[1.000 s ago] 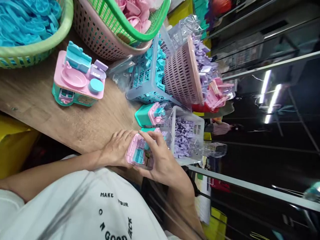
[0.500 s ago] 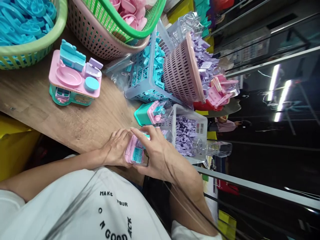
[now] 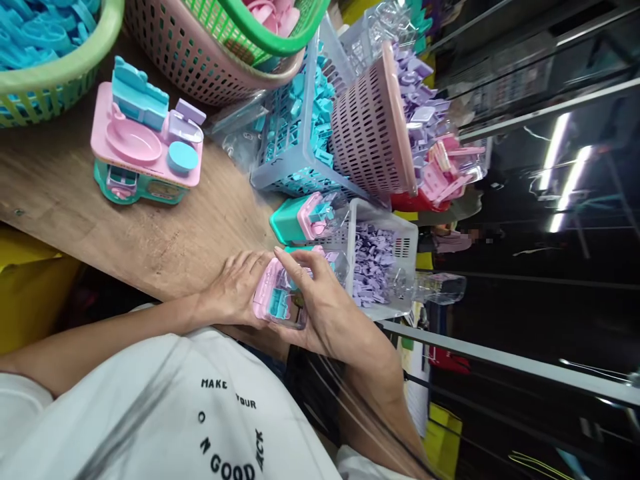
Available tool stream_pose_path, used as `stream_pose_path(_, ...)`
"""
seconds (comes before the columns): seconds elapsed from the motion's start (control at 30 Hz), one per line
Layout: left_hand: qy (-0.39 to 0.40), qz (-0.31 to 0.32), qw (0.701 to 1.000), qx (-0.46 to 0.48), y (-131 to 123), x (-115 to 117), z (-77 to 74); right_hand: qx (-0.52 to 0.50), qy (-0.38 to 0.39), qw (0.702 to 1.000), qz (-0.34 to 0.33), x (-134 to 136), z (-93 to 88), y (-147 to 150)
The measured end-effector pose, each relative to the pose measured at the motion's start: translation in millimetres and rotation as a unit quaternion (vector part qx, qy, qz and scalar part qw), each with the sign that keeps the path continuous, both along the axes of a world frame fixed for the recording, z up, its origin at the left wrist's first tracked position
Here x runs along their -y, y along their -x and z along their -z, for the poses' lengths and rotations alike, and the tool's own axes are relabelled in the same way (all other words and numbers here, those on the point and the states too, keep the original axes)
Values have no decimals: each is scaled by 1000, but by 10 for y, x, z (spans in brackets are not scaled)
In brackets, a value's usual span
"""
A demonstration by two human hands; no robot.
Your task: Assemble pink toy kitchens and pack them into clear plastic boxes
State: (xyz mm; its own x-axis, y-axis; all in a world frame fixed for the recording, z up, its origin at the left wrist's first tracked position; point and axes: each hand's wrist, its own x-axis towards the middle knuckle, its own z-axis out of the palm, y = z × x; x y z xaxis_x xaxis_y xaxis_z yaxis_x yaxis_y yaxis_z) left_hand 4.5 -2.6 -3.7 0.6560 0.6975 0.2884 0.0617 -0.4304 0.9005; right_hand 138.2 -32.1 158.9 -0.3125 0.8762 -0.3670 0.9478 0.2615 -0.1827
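Observation:
Between my two hands, near the table's front edge, is a small toy kitchen [image 3: 280, 303] with a pink top, a light-blue part and a clear plastic cover. My left hand [image 3: 237, 287] wraps round its left side, the fingertips partly hidden. From the right, my right hand [image 3: 327, 303] grips the cover with thumb and fingers. Just beyond my hands stand further small toy kitchens, one with a teal body [image 3: 291, 221] lying on its side. A larger toy kitchen [image 3: 135, 143] with a pink top, teal base and light-blue back sits further left on the table.
On the wooden table [image 3: 150, 253] a green basket [image 3: 107, 50] holds blue parts. Stacked pink and green baskets [image 3: 200, 70] stand behind. A clear blue crate [image 3: 290, 175] has turquoise parts, a pink basket [image 3: 367, 123] purple ones, and a white bin [image 3: 410, 247] small purple pieces.
My right hand has shifted slightly right along the toy kitchen, and more of its clear cover shows. My left hand stays on it. The whole view has tilted a little.

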Motion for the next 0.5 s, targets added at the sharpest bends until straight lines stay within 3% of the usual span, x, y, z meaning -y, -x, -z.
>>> stream_pose_path(0.5,8,8,1000,-19,-11,-22,-38,-49,-32,997,57,176,125,-69)
